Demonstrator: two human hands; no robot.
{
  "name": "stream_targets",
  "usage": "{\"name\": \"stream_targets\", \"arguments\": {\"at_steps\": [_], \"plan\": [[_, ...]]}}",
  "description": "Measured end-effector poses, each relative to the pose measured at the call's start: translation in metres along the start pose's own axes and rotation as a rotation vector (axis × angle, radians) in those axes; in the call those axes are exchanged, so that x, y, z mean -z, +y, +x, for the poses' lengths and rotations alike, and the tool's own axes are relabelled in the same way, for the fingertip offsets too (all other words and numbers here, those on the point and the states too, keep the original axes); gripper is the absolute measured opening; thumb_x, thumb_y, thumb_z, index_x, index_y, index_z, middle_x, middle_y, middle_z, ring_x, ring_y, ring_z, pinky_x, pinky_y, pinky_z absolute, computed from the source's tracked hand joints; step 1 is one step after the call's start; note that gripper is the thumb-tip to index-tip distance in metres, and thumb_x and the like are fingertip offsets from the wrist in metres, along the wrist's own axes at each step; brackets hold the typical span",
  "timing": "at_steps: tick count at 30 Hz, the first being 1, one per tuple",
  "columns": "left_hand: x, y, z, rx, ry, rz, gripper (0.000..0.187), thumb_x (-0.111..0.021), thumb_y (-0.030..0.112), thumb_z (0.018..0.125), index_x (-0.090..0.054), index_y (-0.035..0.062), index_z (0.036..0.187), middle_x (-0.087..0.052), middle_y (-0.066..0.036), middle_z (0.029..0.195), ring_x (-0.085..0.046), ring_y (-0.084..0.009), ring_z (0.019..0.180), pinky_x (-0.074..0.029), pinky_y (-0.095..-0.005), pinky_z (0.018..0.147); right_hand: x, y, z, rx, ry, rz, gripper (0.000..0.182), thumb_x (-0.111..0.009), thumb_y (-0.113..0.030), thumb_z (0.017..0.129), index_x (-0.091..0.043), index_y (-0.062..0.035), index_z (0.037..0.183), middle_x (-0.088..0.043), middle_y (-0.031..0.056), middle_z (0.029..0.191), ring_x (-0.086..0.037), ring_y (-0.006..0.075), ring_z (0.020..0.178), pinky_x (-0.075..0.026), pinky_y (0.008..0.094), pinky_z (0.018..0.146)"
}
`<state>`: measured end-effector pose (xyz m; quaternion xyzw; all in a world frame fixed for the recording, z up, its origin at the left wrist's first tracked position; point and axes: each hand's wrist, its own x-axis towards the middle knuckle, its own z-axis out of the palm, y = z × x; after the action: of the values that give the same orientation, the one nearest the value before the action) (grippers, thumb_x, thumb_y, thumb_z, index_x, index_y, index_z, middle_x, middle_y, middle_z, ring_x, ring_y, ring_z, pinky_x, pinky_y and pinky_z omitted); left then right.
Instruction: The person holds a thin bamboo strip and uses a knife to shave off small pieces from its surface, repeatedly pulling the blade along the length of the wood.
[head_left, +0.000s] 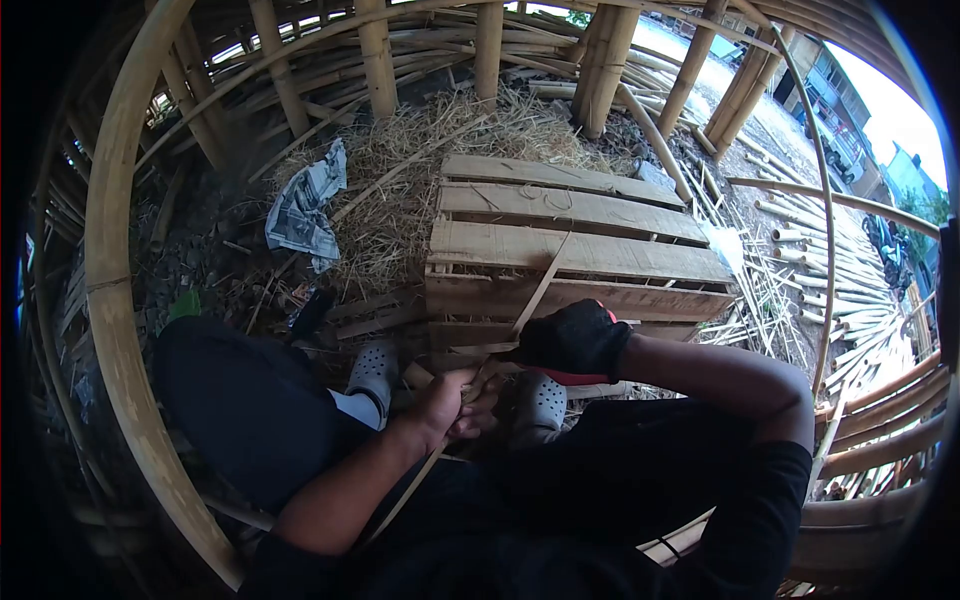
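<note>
My bare left hand (455, 408) is closed around a thin bamboo strip (408, 495), whose tail runs down toward my lap. Close beside it, my right hand (572, 340) wears a black glove with red on it. Its fingers are curled, and what they grip is hidden by the glove. Another length of pale strip (540, 287) rises from between the hands and leans across the front of a wooden slatted crate (585, 255). Whether both lengths are one strip cannot be made out.
Thin shavings (560, 200) lie on the crate top. Crumpled newspaper (305, 215) rests on straw (400, 200) at the left. Bamboo posts (377, 60) and a curved pole (115, 300) surround me. Cut bamboo poles (840, 290) are piled at the right. My grey clogs (373, 368) are below.
</note>
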<state>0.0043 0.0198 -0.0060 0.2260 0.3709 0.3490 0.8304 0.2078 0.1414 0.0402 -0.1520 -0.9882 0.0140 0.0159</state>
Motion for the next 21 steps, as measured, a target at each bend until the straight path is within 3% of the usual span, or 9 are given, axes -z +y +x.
{"name": "stream_targets", "arguments": {"at_steps": [3,5,8,11,15,18,20,21], "plan": [[0.001,-0.003,0.001,-0.004,0.043,0.021,0.028,-0.03,0.034,0.095,-0.045,0.014,0.082,-0.03,0.007,0.051,-0.026,-0.0058,0.037,-0.021,-0.0216,0.036,0.016,-0.006,0.005,0.01,-0.025,-0.044,0.027,-0.053,-0.043,0.091,-0.069,-0.0213,0.092,-0.064,0.0031,0.074,-0.065,0.0244,0.06,-0.05,0.0369,0.05],[0.001,-0.003,0.002,0.009,0.056,-0.008,0.026,-0.031,0.033,0.094,-0.046,0.0146,0.082,-0.03,0.007,0.051,-0.025,-0.0056,0.037,-0.02,-0.0216,0.037,0.019,-0.008,0.009,-0.139,-0.188,-0.066,0.031,-0.049,-0.046,0.093,-0.067,-0.0251,0.107,-0.066,0.0068,0.076,-0.067,0.0273,0.068,-0.053,0.0396,0.054],[0.003,-0.003,0.003,-0.012,0.031,-0.027,0.026,-0.031,0.033,0.094,-0.046,0.0153,0.082,-0.029,0.007,0.051,-0.025,-0.0051,0.037,-0.02,-0.0214,0.037,0.015,-0.002,0.009,-0.01,-0.125,-0.127,0.028,-0.053,-0.044,0.09,-0.068,-0.0252,0.105,-0.065,0.0052,0.072,-0.066,0.0256,0.065,-0.052,0.0386,0.053],[0.002,-0.001,0.004,-0.015,0.028,-0.027,0.025,-0.031,0.032,0.094,-0.046,0.0156,0.082,-0.029,0.008,0.051,-0.025,-0.0046,0.038,-0.02,-0.0212,0.037,0.022,-0.005,0.013,-0.106,-0.19,-0.143,0.028,-0.054,-0.043,0.089,-0.069,-0.0239,0.102,-0.065,0.0039,0.073,-0.066,0.025,0.065,-0.051,0.0379,0.051],[0.001,-0.001,0.003,-0.021,0.037,-0.034,0.025,-0.032,0.032,0.095,-0.045,0.0157,0.082,-0.029,0.008,0.051,-0.024,-0.0043,0.038,-0.02,-0.0209,0.037,0.024,-0.005,0.011,-0.04,-0.129,-0.148,0.027,-0.054,-0.043,0.09,-0.069,-0.023,0.101,-0.065,0.0039,0.072,-0.066,0.0249,0.064,-0.05,0.0377,0.051],[0.002,-0.003,0.005,-0.025,0.069,-0.008,0.024,-0.032,0.031,0.094,-0.045,0.0155,0.081,-0.029,0.007,0.052,-0.024,-0.0045,0.039,-0.02,-0.0208,0.037,0.028,-0.006,0.014,-0.104,-0.193,-0.176,0.031,-0.05,-0.045,0.092,-0.069,-0.0223,0.1,-0.066,0.0042,0.073,-0.067,0.0243,0.065,-0.051,0.0379,0.053],[0.001,-0.004,0.005,-0.021,0.102,0.009,0.023,-0.032,0.03,0.094,-0.045,0.0152,0.081,-0.03,0.006,0.052,-0.025,-0.0054,0.038,-0.021,-0.0213,0.037,0.021,0.006,0.009,-0.167,-0.08,-0.176,0.04,-0.043,-0.049,0.095,-0.07,-0.019,0.095,-0.067,0.0051,0.075,-0.067,0.0245,0.065,-0.052,0.038,0.056],[0.0,-0.006,0.003,-0.02,0.102,0.01,0.023,-0.032,0.03,0.094,-0.045,0.0152,0.081,-0.03,0.006,0.052,-0.025,-0.0054,0.038,-0.021,-0.0213,0.037,0.023,0.025,0.011,-0.29,-0.131,-0.193,0.046,-0.039,-0.052,0.096,-0.07,-0.0181,0.094,-0.068,0.0058,0.077,-0.068,0.0249,0.067,-0.053,0.0383,0.057]]}}
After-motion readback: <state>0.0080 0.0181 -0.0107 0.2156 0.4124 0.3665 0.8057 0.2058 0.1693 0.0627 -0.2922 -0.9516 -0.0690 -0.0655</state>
